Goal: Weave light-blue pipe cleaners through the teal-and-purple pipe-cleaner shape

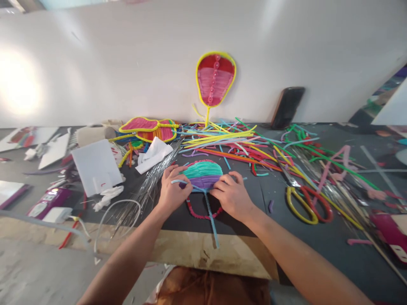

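A fan-shaped piece of pipe cleaners lies at the table's near edge, with a teal band (203, 170) above a purple band (199, 183). Round it runs a twisted dark pink rim (197, 215), empty in its lower part. A light blue pipe cleaner (212, 224) crosses below the purple band and hangs down as a stem. My left hand (173, 188) is closed at the left edge, thumb and finger pinching a light blue end. My right hand (233, 195) grips the right edge with bent fingers; its fingertips partly hide the purple rows.
Behind lies a heap of loose pipe cleaners (222, 135); a yellow-rimmed pink fan (216, 80) leans on the white wall. Scissors (307, 203) and a phone (288, 108) are to the right. Thin wires (146, 186), white paper (95, 167) and a purple glue gun (51, 201) are left.
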Demonstrator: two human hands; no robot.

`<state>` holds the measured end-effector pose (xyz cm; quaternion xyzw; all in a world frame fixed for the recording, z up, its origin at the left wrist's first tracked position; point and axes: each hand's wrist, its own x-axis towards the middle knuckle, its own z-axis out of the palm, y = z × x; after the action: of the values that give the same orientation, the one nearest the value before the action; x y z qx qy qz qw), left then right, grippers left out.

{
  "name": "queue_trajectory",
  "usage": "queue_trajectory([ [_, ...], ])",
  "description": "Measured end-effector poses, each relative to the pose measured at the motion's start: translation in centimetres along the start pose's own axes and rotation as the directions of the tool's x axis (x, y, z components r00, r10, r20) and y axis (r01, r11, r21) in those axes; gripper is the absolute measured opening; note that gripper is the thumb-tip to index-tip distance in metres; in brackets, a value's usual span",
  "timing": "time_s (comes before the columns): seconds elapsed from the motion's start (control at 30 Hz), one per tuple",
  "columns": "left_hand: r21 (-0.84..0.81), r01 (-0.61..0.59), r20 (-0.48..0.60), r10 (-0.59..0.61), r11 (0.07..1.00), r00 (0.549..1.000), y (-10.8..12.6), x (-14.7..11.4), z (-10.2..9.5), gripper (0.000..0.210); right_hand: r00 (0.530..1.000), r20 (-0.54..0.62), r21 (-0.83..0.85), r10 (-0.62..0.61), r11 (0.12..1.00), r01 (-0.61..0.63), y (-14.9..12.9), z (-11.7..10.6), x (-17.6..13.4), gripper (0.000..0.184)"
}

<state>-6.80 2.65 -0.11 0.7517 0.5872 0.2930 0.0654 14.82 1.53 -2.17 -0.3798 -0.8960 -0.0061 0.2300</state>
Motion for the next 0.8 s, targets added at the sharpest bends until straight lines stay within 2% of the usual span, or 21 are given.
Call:
queue_trajectory([
  [0.1,-0.088,0.043,0.048,-0.039,0.995,0.998,-0.4,0.2,-0.8,0.013,1.0,0.018,-0.001,-0.003,1.0,0.003,0.0,0.0,0.0,0.02],
  [0.2,-0.193,0.098,0.032,-0.094,0.976,0.995,-0.9,0.5,-1.9,0.01,0.999,0.035,0.01,-0.006,1.0,0.006,0.1,0.1,0.0,0.019],
  [0.27,-0.206,0.12,-0.041,-0.131,0.971,0.991,-0.8,0.6,-2.9,0.012,0.999,0.033,0.012,-0.008,1.0,0.008,0.2,0.2,-0.1,0.019],
  [0.3,-0.176,0.104,-0.117,-0.126,0.979,0.985,-0.4,0.5,-3.4,0.018,1.0,0.029,0.011,-0.008,1.0,0.007,0.2,0.3,-0.1,0.018],
  [0.33,-0.116,0.063,-0.221,-0.088,0.991,0.971,0.1,0.4,-3.9,0.025,1.0,0.024,0.01,-0.009,1.0,0.008,0.2,0.3,-0.1,0.018],
  [0.37,-0.025,-0.008,-0.323,-0.001,1.0,0.946,0.7,0.1,-4.3,0.028,1.0,0.021,0.007,-0.009,1.0,0.009,0.3,0.4,-0.1,0.017],
  [0.4,0.081,-0.112,-0.406,0.136,0.99,0.904,1.5,-0.2,-4.6,0.027,1.0,0.019,0.004,-0.01,1.0,0.01,0.3,0.4,-0.1,0.016],
  [0.43,0.167,-0.247,-0.409,0.295,0.954,0.863,2.4,-0.6,-4.7,0.024,1.0,0.018,0.003,-0.011,1.0,0.011,0.3,0.5,-0.1,0.016],
  [0.47,0.213,-0.394,-0.323,0.445,0.894,0.836,3.2,-0.9,-4.5,0.023,1.0,0.018,0.004,-0.011,1.0,0.011,0.3,0.5,-0.1,0.016],
  [0.5,0.22,-0.524,-0.168,0.561,0.823,0.811,3.9,-1.3,-4.2,0.024,1.0,0.018,0.006,-0.009,1.0,0.009,0.3,0.5,-0.1,0.015],
  [0.53,0.211,-0.609,-0.028,0.628,0.764,0.778,4.5,-1.6,-3.7,0.024,1.0,0.016,0.01,-0.005,1.0,0.004,0.3,0.5,-0.1,0.015],
  [0.57,0.22,-0.652,0.116,0.644,0.726,0.756,4.8,-1.7,-3.1,0.026,1.0,0.014,0.016,0.002,1.0,-0.002,0.3,0.5,-0.1,0.014],
  [0.6,0.242,-0.677,0.188,0.651,0.695,0.736,4.9,-1.9,-2.5,0.027,1.0,0.014,0.023,0.007,1.0,-0.007,0.3,0.5,-0.1,0.014],
  [0.67,0.296,-0.689,0.279,0.63,0.661,0.724,4.5,-1.9,-1.5,0.028,1.0,0.021,0.037,0.011,0.999,-0.012,0.4,0.5,-0.2,0.016],
  [0.8,0.373,-0.654,0.354,0.551,0.658,0.756,3.2,-1.9,-1.0,0.026,0.999,0.044,0.059,0.006,0.998,-0.009,0.5,0.3,-0.2,0.021],
])
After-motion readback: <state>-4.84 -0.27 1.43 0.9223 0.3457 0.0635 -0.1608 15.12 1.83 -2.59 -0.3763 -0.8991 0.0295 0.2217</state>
